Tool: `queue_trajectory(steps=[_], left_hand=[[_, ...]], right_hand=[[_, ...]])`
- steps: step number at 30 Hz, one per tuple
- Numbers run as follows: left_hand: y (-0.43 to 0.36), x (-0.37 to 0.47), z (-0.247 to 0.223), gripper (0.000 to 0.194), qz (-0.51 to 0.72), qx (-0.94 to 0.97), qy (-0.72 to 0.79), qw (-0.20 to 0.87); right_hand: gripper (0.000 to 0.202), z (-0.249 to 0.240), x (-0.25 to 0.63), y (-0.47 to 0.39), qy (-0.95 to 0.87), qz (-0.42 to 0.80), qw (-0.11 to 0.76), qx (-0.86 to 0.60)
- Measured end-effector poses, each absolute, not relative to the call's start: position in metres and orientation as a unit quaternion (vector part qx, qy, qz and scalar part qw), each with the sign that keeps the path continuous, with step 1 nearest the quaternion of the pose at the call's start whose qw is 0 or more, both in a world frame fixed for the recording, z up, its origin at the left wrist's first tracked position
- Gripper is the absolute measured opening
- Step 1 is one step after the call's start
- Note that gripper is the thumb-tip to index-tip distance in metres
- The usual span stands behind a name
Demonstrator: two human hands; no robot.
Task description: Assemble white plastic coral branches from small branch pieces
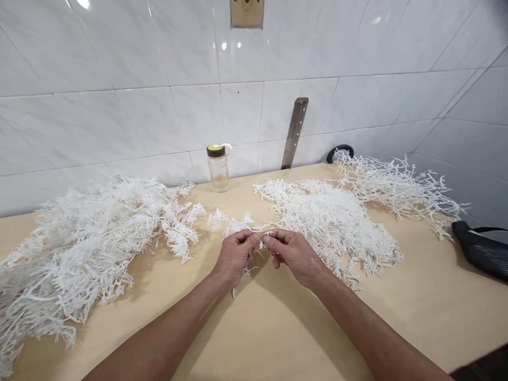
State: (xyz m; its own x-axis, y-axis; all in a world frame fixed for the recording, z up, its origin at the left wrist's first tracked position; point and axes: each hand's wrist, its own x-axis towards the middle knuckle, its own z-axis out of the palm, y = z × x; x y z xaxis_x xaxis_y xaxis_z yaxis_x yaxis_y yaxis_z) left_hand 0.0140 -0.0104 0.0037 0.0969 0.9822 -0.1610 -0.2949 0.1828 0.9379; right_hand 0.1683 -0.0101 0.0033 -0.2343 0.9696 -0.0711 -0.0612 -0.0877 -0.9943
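Both hands meet over the middle of the table, thumbs and forefingers pinched close together. My left hand and my right hand grip small white branching plastic sprigs, whose tips stick out between the fingers. Another bit of white sprig hangs or lies under my left hand, near the wrist. Just beyond the fingers lie a few loose white sprigs. To the left spreads a large heap of white sprigs; a second heap lies close by my right hand.
A clear bottle with a dark lid stands by the tiled wall. Longer bare white branches lie at the back right. A perforated metal strip leans against the wall. A black object rests at the right edge, a black curved piece behind.
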Motion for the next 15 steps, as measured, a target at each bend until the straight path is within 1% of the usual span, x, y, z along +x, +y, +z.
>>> queue_trajectory(steps=[7,11,15], left_hand=[[-0.0115,0.0156,0.0053,0.041,0.516,0.374,0.447,0.628],[-0.0109,0.0157,0.0035,0.04,0.521,0.376,0.451,0.62],[-0.0109,0.0168,0.0013,0.04,0.522,0.385,0.463,0.605]], right_hand=[[0.038,-0.003,0.1666,-0.0091,-0.478,0.637,0.438,-0.416],[0.037,-0.0045,0.1655,-0.0081,-0.448,0.674,0.429,-0.4],[0.034,-0.0025,0.164,-0.0087,-0.453,0.667,0.426,-0.409]])
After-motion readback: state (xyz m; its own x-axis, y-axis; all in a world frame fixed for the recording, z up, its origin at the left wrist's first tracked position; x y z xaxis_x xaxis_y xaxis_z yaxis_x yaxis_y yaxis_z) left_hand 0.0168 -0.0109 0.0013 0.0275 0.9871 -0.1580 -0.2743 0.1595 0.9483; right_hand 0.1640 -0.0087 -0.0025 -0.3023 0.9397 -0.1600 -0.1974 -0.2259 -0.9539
